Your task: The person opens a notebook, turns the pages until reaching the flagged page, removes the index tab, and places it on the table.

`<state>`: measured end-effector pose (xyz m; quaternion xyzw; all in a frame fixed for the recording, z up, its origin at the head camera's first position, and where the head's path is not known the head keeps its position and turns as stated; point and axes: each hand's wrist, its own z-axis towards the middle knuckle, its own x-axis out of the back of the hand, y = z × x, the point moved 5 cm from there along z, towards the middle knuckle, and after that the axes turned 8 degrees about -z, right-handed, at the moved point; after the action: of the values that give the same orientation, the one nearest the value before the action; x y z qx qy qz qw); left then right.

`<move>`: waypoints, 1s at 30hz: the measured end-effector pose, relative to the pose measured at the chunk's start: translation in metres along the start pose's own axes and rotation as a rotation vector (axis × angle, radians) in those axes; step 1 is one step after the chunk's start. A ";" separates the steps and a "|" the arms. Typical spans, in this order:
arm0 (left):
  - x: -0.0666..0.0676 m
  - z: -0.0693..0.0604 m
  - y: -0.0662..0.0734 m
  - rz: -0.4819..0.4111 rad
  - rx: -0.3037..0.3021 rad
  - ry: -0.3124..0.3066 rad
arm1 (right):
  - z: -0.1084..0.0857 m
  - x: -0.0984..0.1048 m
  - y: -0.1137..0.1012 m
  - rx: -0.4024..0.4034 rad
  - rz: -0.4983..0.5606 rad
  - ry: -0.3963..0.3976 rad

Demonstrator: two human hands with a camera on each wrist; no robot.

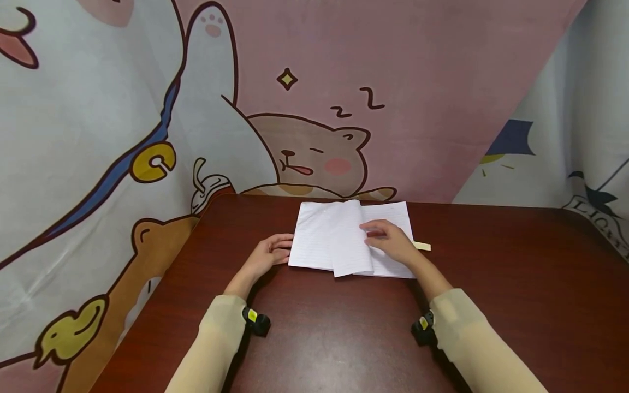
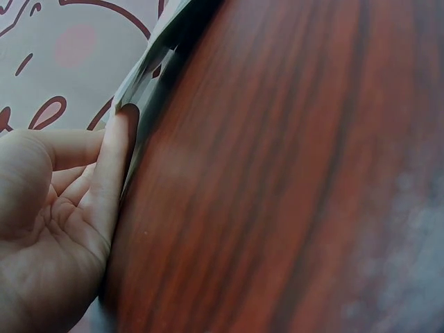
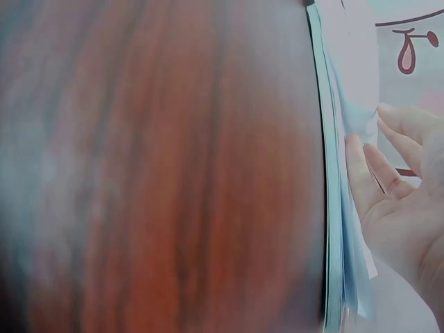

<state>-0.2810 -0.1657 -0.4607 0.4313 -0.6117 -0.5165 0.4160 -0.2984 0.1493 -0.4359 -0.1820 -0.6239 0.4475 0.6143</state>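
An open notebook (image 1: 314, 234) with white ruled pages lies on the table. One loose-standing leaf (image 1: 351, 240) curves over the middle toward the left page, its lower corner jutting past the bottom edge. At the notebook's left edge, my left hand (image 1: 267, 254) touches the side with extended fingers; the left wrist view shows a fingertip (image 2: 121, 128) against the cover's edge. Above the right page is my right hand (image 1: 390, 240), its thumb and forefinger spread beside the leaf. In the right wrist view, fingertips (image 3: 355, 146) touch the bulging paper.
A pale yellow strip (image 1: 422, 246) sticks out past the notebook's right side. The dark red-brown wooden table (image 1: 314, 322) reaches back to a cartoon-printed cloth (image 1: 417, 109). Black wrist cameras (image 1: 257, 322) sit at both cuffs.
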 end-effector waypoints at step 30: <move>0.000 0.000 0.001 0.007 0.012 0.003 | 0.008 -0.027 -0.012 0.057 -0.050 -0.113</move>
<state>-0.2807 -0.1659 -0.4599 0.4323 -0.6157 -0.5106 0.4164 -0.2968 0.1192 -0.4422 -0.1232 -0.6491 0.4590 0.5940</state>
